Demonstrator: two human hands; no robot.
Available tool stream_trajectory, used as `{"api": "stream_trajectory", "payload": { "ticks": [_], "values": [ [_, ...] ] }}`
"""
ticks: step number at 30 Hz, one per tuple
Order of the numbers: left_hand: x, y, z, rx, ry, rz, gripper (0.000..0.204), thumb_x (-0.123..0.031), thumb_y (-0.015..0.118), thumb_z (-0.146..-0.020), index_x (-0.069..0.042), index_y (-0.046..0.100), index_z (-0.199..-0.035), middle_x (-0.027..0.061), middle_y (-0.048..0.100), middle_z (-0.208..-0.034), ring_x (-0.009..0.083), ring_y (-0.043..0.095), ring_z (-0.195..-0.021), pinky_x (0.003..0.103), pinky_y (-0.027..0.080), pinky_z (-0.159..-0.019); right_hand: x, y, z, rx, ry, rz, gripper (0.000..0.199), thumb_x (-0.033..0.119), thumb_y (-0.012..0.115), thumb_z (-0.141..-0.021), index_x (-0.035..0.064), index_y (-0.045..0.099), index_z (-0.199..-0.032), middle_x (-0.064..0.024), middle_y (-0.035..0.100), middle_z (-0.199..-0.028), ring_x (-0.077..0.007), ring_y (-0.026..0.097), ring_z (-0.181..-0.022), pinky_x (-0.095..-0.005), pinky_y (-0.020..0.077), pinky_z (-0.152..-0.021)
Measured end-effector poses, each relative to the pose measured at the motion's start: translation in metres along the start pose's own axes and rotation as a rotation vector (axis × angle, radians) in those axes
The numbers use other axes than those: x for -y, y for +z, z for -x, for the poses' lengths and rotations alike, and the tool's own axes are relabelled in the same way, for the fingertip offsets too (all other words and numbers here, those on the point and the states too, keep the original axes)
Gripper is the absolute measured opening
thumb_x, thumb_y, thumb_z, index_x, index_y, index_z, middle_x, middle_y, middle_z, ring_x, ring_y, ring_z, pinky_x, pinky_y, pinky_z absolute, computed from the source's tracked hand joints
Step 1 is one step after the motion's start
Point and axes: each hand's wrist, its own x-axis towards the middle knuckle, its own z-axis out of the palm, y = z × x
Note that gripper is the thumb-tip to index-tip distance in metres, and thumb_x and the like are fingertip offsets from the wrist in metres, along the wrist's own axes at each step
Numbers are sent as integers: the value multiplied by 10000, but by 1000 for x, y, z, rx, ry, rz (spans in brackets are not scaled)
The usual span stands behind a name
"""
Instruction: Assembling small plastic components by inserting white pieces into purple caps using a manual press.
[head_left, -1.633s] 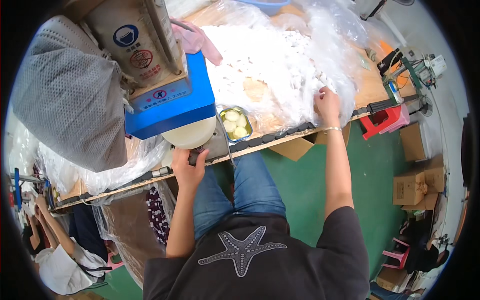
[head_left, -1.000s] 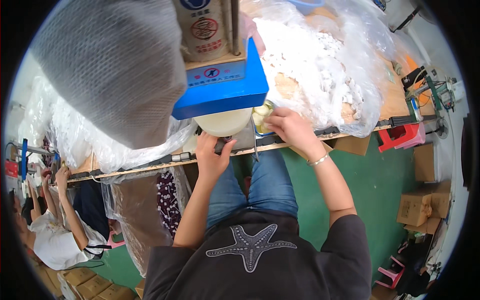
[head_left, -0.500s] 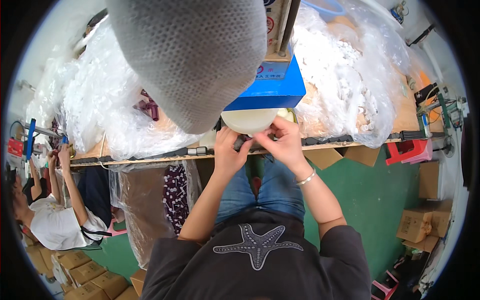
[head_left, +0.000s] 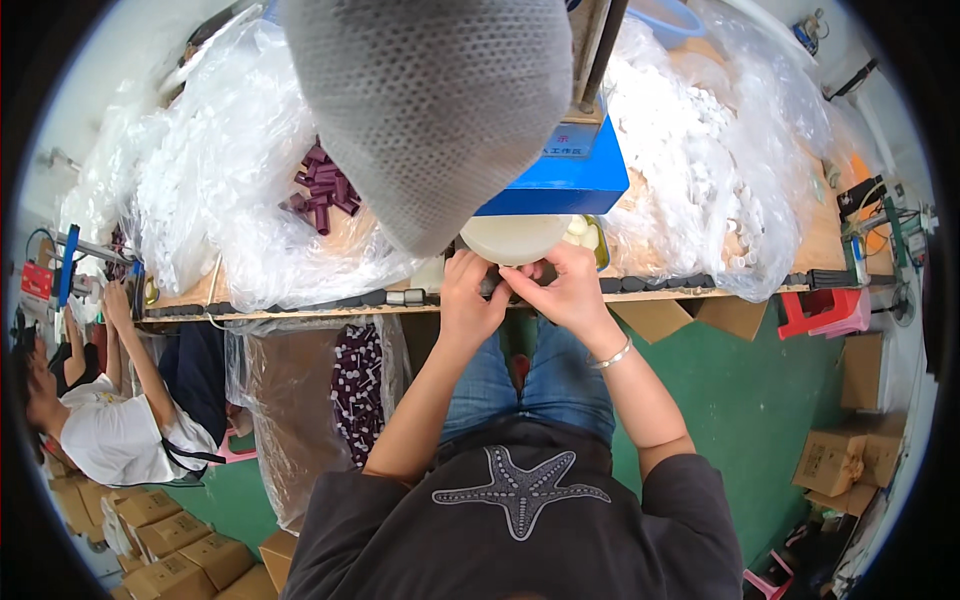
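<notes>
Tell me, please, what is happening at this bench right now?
A seated person has both hands together at the edge of the wooden workbench. The left hand and right hand pinch a small dark part between the fingertips, just below a round cream-coloured disc under a blue machine housing. Clear bags of white plastic pieces lie alongside.
</notes>
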Motion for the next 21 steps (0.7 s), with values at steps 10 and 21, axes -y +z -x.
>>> {"api": "stream_trajectory", "payload": {
  "ticks": [10, 21],
  "values": [
    [-12, -24, 19, -82, 22, -190, 516, -97, 850, -607, -5, 645, -1071, 84, 647, -988, 297, 524, -977, 377, 438, -853, -23, -52, 88, -242, 54, -75, 458, -25, 759, -733, -17, 628, -1171, -109, 674, -1055, -84, 557, -704, -209, 461, -612],
    [-6, -4, 5, 43, 26, -189, 423, -107, 794, -694, -15, 636, -1076, 106, 645, -1006, 315, 534, -985, 419, 405, -852, -85, -181, 103, -874, 164, 321, 186, 19, 679, -855, -32, 668, -1034, -60, 687, -807, -61, 597, -668, -208, 477, -585]
  ]
}}
